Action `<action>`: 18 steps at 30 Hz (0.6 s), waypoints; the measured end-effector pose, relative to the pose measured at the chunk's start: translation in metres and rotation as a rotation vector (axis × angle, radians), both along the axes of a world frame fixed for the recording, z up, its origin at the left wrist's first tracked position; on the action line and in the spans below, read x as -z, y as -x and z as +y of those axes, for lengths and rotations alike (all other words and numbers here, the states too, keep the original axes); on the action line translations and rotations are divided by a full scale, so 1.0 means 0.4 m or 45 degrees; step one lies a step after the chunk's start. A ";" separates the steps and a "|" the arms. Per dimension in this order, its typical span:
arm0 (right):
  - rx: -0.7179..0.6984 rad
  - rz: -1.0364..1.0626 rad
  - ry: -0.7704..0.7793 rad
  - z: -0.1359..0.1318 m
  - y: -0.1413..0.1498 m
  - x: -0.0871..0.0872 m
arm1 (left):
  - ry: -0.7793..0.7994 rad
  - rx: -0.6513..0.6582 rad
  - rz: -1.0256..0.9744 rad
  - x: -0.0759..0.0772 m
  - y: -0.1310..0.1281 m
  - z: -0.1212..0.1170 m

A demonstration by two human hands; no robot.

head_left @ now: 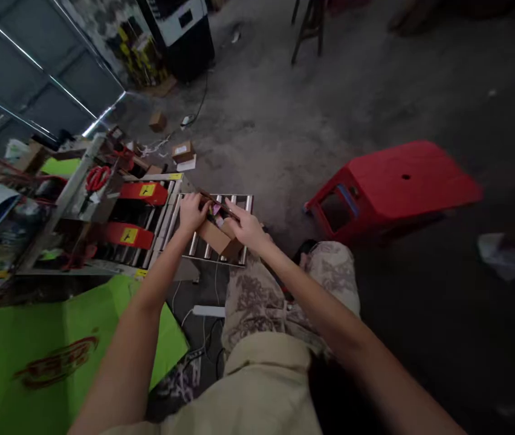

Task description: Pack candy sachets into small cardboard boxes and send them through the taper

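Note:
A small open cardboard box (214,236) rests on the metal rollers (241,206) at the near end of a conveyor. Small items, one of them pink (216,209), show inside it; the rest of the contents is too small to make out. My left hand (191,212) grips the box's left far corner with curled fingers. On the opposite side, my right hand (249,228) has its thumb and fingers closed on the raised flap edge. Both hands partly cover the box's far side.
Left of the rollers stands a sealing machine with red guards (134,234). A green sheet (71,350) lies below it. To the right is a red plastic stool (414,178). Small cartons (182,151) and cables are on the floor beyond; a white power strip (209,311) is near my legs.

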State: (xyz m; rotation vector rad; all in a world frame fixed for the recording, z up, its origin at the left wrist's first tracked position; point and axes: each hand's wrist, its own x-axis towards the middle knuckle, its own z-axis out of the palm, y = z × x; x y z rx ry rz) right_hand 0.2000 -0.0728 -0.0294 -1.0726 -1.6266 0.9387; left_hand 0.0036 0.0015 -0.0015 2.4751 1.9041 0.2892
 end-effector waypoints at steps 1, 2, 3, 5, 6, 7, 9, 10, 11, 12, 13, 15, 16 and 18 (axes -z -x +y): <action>-0.005 0.007 0.024 0.000 -0.003 0.001 | -0.013 -0.019 0.017 0.004 -0.008 0.004; -0.012 0.009 0.039 -0.001 -0.006 0.001 | -0.021 -0.026 0.013 0.009 -0.013 0.009; -0.018 0.006 0.046 -0.002 -0.009 0.002 | -0.025 -0.020 -0.013 0.016 -0.015 0.014; -0.032 -0.005 0.048 -0.007 -0.012 0.003 | -0.005 0.038 -0.120 0.032 -0.005 0.025; -0.040 -0.020 0.022 -0.012 -0.011 0.004 | 0.010 0.079 -0.219 0.042 0.006 0.030; -0.052 -0.045 -0.021 -0.018 -0.007 0.006 | 0.009 0.104 -0.354 0.052 0.020 0.034; -0.118 -0.169 -0.138 -0.036 0.009 0.010 | -0.066 0.068 -0.687 0.073 0.053 0.042; -0.166 -0.271 -0.188 -0.048 0.020 0.012 | -0.139 0.013 -0.845 0.082 0.068 0.046; -0.215 -0.389 -0.221 -0.059 0.031 0.014 | -0.220 -0.050 -0.967 0.089 0.080 0.051; -0.259 -0.510 -0.238 -0.071 0.041 0.014 | -0.293 -0.100 -1.038 0.094 0.089 0.056; -0.291 -0.620 -0.241 -0.081 0.048 0.013 | -0.340 -0.123 -1.059 0.097 0.094 0.061; -0.315 -0.763 -0.222 -0.095 0.054 0.010 | -0.376 -0.116 -1.010 0.096 0.091 0.067; -0.322 -0.799 -0.212 -0.098 0.053 0.008 | -0.392 -0.116 -0.976 0.093 0.086 0.064; -0.319 -0.814 -0.185 -0.098 0.046 0.006 | -0.432 -0.154 -0.939 0.084 0.068 0.037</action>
